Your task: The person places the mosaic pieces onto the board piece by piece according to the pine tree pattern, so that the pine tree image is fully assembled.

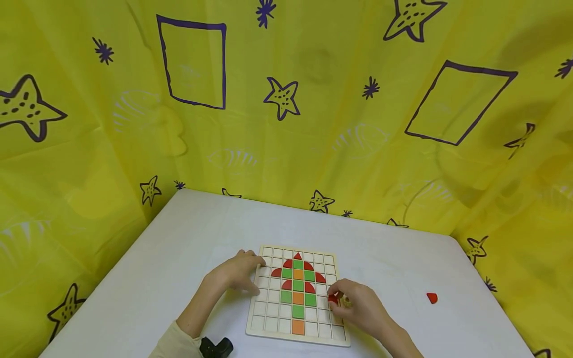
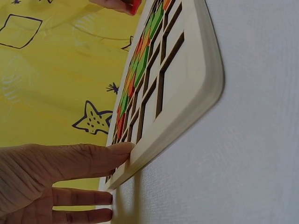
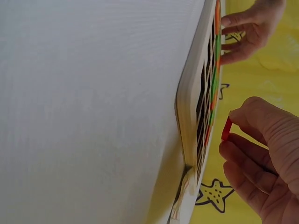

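A wooden grid board (image 1: 268, 334) lies on the white table, with red, green and orange tiles set in it in a tree-like shape. My left hand (image 1: 236, 271) rests at the board's left edge, its fingers fairly straight. In the left wrist view, the thumb (image 2: 122, 148) touches the frame. Over the right side of the board, my right hand (image 1: 360, 306) pinches a small red tile (image 3: 227, 128) between thumb and fingers. The right wrist view shows that tile edge-on, raised above the board. A small yellowish thing (image 1: 346, 301) beside the right hand is partly hidden.
One more red tile (image 1: 431, 298) lies on the table (image 1: 394, 263), to the right of the board. A black strap-like device (image 1: 217, 347) is at the left sleeve (image 1: 176, 342). A yellow curtain (image 1: 286, 139) with drawn stars and frames hangs around the table.
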Motion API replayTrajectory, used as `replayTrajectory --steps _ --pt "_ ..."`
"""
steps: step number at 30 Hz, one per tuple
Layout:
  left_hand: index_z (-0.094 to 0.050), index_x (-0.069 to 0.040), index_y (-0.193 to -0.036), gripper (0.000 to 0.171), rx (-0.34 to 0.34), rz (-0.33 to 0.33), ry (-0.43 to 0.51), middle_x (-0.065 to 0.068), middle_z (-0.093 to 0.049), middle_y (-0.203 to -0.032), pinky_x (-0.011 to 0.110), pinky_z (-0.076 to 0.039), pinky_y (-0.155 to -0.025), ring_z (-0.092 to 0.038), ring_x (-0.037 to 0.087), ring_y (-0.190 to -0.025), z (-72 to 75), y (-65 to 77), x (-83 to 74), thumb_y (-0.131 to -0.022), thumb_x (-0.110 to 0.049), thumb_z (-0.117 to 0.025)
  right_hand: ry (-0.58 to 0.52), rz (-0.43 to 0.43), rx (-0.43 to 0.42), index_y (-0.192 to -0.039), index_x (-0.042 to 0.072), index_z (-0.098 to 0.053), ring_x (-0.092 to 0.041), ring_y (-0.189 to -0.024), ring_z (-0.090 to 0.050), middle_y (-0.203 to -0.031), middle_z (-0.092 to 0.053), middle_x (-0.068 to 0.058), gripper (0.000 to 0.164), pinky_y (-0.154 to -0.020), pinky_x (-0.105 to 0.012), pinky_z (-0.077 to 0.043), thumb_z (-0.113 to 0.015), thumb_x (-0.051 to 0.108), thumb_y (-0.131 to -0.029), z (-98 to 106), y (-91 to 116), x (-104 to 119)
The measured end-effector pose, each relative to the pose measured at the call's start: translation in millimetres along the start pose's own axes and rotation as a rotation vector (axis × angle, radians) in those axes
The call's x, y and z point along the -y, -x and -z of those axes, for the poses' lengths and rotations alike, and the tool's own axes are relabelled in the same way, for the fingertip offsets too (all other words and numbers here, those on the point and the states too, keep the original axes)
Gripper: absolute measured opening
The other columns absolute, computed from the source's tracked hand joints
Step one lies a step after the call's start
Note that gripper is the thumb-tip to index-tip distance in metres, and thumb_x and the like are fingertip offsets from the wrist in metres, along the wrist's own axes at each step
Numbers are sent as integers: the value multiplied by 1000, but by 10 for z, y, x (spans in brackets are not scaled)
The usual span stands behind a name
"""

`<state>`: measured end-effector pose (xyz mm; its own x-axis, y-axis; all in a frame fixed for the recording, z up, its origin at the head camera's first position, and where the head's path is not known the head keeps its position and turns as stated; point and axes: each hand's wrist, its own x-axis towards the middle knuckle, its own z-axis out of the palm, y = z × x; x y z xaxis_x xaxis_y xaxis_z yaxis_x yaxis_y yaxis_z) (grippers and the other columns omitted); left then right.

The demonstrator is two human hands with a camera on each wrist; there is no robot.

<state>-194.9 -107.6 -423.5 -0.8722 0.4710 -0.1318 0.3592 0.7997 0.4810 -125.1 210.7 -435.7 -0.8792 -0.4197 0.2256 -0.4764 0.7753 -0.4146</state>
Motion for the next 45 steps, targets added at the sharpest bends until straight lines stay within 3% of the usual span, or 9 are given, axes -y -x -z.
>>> replayTrajectory --steps 6,13,20,24,31,40,45 --pt "-68 -4 -124 58 3 -2 2 13 -62 -123 48 -51 -94 -51 30 -112 -13 -11 6 -72 -17 -92 37 1 102 -96 17 -71 -4 -79 -56 -90 -65 13 14 -75 -25 -54 -78 11 -86 -59 -84 42" --pt "-68 -5 -124 58 -2 1 3 13 -63 -123 48 -52 -94 -51 30 -112 -10 -8 0 -73 -18 -92 104 107 106 -94 16 -72 -5 -81 -59 -92 -70 10 12 -78 -31 -57 -78 9 -86 -123 -145 45" --pt "-68 -5 -124 58 -3 5 -5 13 -63 -123 48 -52 -95 -52 30 -112 -5 -2 -9 -73 -18 -92 99 100 122 -101 15 -75 -6 -85 -61 -97 -73 9 14 -83 -37 -58 -79 12 -87 -137 -156 82" --pt "-68 -5 -124 58 1 -1 -9 14 -63 -124 50 -51 -97 -53 31 -114 -6 4 0 -73 -19 -93 94 74 130 -104 15 -76 -7 -91 -64 -101 -73 9 16 -86 -39 -58 -79 15 -89 -130 -129 82" --pt "-68 -5 -123 58 -6 0 -9 14 -63 -124 49 -51 -97 -53 30 -112 -8 -6 -4 -73 -19 -93 102 13 46 -102 15 -74 -11 -95 -68 -103 -74 7 16 -85 -36 -58 -80 12 -87 -42 -50 9" --pt "-68 -5 -123 58 -5 6 -20 14 -63 -124 48 -52 -96 -52 29 -111 4 -8 -19 -73 -20 -93 100 -164 -48 -101 18 -74 -7 -83 -63 -94 -71 11 18 -74 -28 -55 -82 14 -85 122 116 -342" --pt "-68 -5 -123 58 -2 13 -18 14 -62 -125 49 -51 -97 -52 30 -113 -3 -2 -20 -73 -20 -93 111 -244 -67 -103 15 -75 -11 -80 -62 -95 -72 6 19 -71 -30 -53 -82 15 -85 280 220 -560"
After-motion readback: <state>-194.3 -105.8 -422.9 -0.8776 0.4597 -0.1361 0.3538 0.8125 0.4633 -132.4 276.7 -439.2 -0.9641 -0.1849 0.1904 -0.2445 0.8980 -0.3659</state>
